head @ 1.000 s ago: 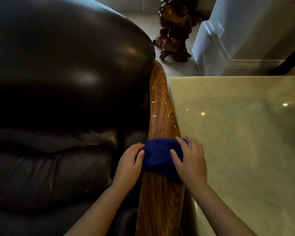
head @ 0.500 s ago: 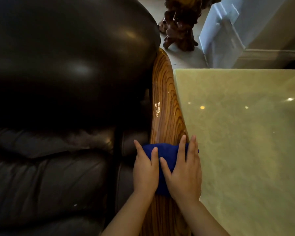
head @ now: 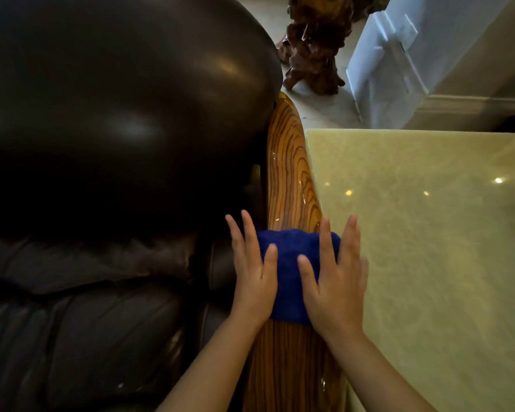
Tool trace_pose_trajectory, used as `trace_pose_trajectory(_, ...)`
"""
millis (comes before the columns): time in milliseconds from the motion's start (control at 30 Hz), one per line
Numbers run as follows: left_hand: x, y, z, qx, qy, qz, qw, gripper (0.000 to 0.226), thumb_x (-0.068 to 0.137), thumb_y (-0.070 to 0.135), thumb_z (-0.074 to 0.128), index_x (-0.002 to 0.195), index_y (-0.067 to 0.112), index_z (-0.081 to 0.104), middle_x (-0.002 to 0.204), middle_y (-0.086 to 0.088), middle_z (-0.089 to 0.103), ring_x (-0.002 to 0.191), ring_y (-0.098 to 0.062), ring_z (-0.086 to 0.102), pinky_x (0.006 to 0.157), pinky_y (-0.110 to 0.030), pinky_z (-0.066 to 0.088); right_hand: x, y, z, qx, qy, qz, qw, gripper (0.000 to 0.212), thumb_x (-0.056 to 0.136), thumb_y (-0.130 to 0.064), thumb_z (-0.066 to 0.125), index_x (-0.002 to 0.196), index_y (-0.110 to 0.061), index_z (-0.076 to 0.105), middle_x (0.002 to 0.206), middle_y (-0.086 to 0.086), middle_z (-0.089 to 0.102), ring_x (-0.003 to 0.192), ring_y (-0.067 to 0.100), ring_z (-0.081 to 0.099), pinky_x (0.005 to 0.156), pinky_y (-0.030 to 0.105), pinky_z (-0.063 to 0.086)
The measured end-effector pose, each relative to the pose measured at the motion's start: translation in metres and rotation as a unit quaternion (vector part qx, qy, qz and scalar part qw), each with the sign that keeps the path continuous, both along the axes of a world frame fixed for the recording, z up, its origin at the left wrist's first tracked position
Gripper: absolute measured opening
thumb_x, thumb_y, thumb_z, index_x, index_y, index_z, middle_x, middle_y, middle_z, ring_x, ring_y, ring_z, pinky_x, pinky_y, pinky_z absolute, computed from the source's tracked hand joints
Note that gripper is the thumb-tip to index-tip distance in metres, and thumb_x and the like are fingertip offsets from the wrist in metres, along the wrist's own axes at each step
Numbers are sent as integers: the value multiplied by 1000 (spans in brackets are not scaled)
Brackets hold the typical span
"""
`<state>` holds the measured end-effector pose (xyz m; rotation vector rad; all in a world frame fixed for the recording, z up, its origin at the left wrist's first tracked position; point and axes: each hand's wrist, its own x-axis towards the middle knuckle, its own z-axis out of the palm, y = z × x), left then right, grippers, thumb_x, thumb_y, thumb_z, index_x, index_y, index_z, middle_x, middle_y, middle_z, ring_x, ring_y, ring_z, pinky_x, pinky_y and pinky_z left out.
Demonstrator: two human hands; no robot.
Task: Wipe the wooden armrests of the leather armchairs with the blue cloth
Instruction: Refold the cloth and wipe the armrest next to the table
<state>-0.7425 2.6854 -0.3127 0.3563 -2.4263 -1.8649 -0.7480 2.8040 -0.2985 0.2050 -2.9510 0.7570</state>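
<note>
The blue cloth [head: 292, 272] lies folded across the wooden armrest [head: 289, 179] of the leather armchair [head: 116, 129], about midway along its length, draped from the inner edge by the seat to the outer edge that runs just beside the pale stone worktop [head: 428, 248]. The left hand [head: 254, 272] is pressed flat on the cloth's inner side, fingers straight and spread, not clenched; the right hand [head: 336, 281] is pressed flat on the outer side in the same way, its little-finger edge reaching over toward the worktop's edge. Neither hand pinches the cloth; both pin it down with open palms.

The cloth looks soft, thick and light, so it should bunch or slide out unless weight is kept on it. The armrest is hard, glossy and curved across its top, probably slick under the fabric; the shine ahead of the cloth may be moisture or simply lacquer, which the dim view does not settle. The best hold seems to be flat palms at both ends, so the cloth wraps the rounded edges while it is pushed along the grain toward the backrest.
</note>
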Motion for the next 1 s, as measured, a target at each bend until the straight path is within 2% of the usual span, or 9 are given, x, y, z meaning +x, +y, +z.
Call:
trace_pose_trajectory(67,18,1,-7,-40,25,-42,998,60,88,53,27,130,61,-15,142,34,-34,133,14,-18,106,-18,0,14,5,-3,-10,-2,37,999,58,92,-53,21,145,-41,0,157,-1,-11,145,18,-7,112,55,16)
trace_pose_trajectory(133,25,1,-12,-54,15,-74,996,55,90,50,27,128,66,-10,141,36,-32,137,7,-11,111,-23,7,19,7,-9,-16,-16,74,997,55,94,-48,24,144,-41,5,157,-3,-6,145,16,-6,114,50,19)
trace_pose_trajectory(333,7,-1,-4,-60,-5,-100,993,58,95,32,37,120,71,1,142,27,-31,136,-1,0,109,-26,22,-1,8,-7,-41,-45,86,994,50,94,-45,29,141,-45,11,154,-10,-10,143,10,-11,110,23,2)
trace_pose_trajectory(433,-3,1,1,-55,-26,-95,994,56,95,31,38,118,72,6,143,23,-32,142,-11,5,113,-35,27,-11,7,-6,-58,-58,85,993,51,96,-37,36,139,-46,10,155,-7,-8,144,13,-6,112,24,5)
trace_pose_trajectory(600,-33,0,-1,-64,-16,-78,995,58,95,32,36,112,79,6,141,25,-32,143,-16,5,113,-40,28,-41,4,-7,-91,-60,83,991,52,96,-34,37,137,-50,10,154,-8,-7,144,14,4,113,31,15)
trace_pose_trajectory(733,-75,-3,-1,-84,-13,-61,995,54,96,30,34,118,72,8,151,11,-26,143,-22,3,115,-45,24,-84,-4,-8,-136,-100,78,983,50,97,-33,35,139,-45,11,158,-1,-3,144,16,9,113,29,16)
trace_pose_trajectory(867,-89,-13,9,-213,-32,-113,970,57,96,31,33,140,47,1,146,7,-37,140,-21,-20,115,-43,3,-107,-2,7,-93,-177,95,975,55,96,-35,38,141,-46,10,158,-1,-12,144,18,3,115,50,17)
trace_pose_trajectory(900,-83,-17,8,-252,-9,-139,958,58,95,29,34,141,43,1,144,11,-37,138,-17,-25,113,-40,0,-106,3,12,-91,-172,100,976,58,94,-32,44,141,-46,12,158,-3,-11,144,17,3,115,49,19)
trace_pose_trajectory(1000,-73,-28,8,-269,-2,-214,939,56,96,24,34,142,40,8,145,19,-24,133,-7,-27,113,-36,-4,-101,18,21,-119,-159,120,973,63,90,-20,55,141,-40,23,158,-3,0,143,12,8,111,24,16)
